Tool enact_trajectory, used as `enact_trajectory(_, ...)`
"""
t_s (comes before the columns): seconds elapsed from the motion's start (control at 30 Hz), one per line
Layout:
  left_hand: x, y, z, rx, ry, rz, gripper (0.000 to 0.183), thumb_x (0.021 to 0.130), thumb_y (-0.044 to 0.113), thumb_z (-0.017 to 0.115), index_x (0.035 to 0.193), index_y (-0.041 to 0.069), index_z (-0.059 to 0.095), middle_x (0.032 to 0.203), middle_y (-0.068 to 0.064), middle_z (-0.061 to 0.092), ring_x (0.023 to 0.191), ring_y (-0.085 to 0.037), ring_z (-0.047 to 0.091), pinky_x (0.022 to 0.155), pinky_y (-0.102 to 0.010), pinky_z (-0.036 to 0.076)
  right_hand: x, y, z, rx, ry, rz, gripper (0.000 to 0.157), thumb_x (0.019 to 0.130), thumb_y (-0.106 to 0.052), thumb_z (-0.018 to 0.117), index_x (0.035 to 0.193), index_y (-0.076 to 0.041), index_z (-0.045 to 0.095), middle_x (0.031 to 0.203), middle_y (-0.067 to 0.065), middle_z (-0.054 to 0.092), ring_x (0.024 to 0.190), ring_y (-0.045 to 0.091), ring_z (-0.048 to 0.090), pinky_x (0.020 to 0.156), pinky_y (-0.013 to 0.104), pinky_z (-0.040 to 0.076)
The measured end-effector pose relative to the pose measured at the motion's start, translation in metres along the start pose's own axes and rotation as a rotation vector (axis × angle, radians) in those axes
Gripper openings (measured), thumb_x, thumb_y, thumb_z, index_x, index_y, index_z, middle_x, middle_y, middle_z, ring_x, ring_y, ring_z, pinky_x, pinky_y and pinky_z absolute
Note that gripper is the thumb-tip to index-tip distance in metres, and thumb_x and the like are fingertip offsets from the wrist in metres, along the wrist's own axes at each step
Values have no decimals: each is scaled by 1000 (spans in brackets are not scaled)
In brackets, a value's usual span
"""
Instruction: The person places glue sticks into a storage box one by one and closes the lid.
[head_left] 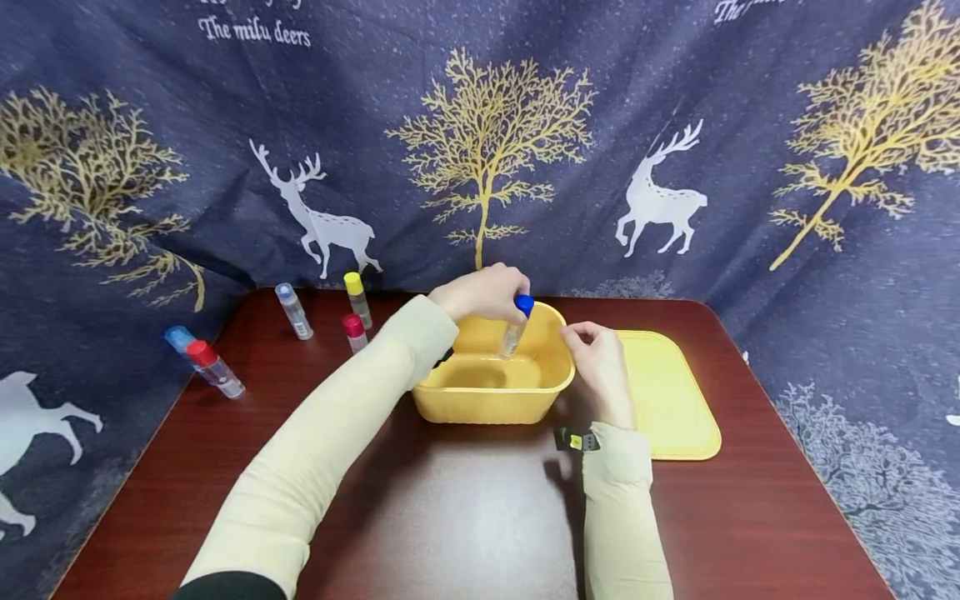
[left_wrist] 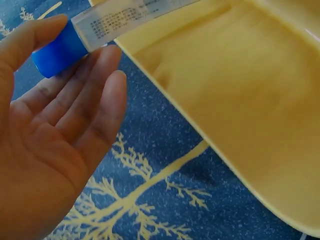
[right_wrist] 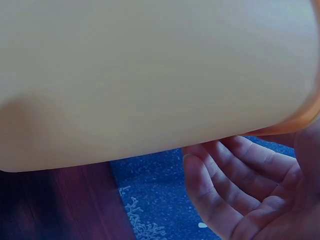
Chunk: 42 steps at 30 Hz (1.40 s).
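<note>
In the head view my left hand (head_left: 486, 292) reaches over a yellow plastic box (head_left: 487, 407). Its thumb and fingers pinch the blue cap of a clear bottle (head_left: 513, 338), which hangs tilted inside the box. The left wrist view shows printed text on the bottle (left_wrist: 115, 22), with the thumb on one side of the cap and fingers on the other. My right hand (head_left: 603, 375) pinches the box's right rim between thumb and forefinger. From the right wrist, the box wall (right_wrist: 150, 85) fills most of the picture, and the fingers (right_wrist: 215, 192) curl beside it.
A flat yellow lid (head_left: 667, 400) lies right of the box on the dark red table (head_left: 780, 500). Several capped bottles stand at the left, among them a yellow-capped bottle (head_left: 358, 300) and a red-capped bottle (head_left: 217, 371). A printed cloth (head_left: 525, 183) hangs behind the table.
</note>
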<state>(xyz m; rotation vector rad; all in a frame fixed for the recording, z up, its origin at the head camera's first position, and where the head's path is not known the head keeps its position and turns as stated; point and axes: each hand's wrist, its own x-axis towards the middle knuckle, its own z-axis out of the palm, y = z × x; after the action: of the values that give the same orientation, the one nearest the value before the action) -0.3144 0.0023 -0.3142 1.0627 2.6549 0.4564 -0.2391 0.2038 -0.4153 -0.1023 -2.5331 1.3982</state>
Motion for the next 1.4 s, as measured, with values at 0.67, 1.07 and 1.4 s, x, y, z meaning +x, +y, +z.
enact_trajectory(0.67,38,11,32,180,-246,35,32,76,25,85,97,11,66,89,1,65,77,-16,57,69,-26,48,0,-2,-3,-16,-28,-4,27,96,-27,63,101,-3,72,94,12,70,82,22,61,73,33,49)
enact_trajectory(1.07,46,13,40,282,-233,99,9,87,16,70,93,12,64,78,3,56,68,-12,46,59,-23,38,1,-2,0,-13,-22,-7,28,96,-28,63,101,-2,72,94,14,70,80,23,60,71,31,48)
enact_trajectory(1.4,50,14,39,233,-231,103,9,89,16,70,94,11,64,78,1,55,68,-13,47,60,-23,38,4,-1,-2,-5,4,-3,26,95,-28,63,100,-3,72,93,11,69,81,23,60,71,32,48)
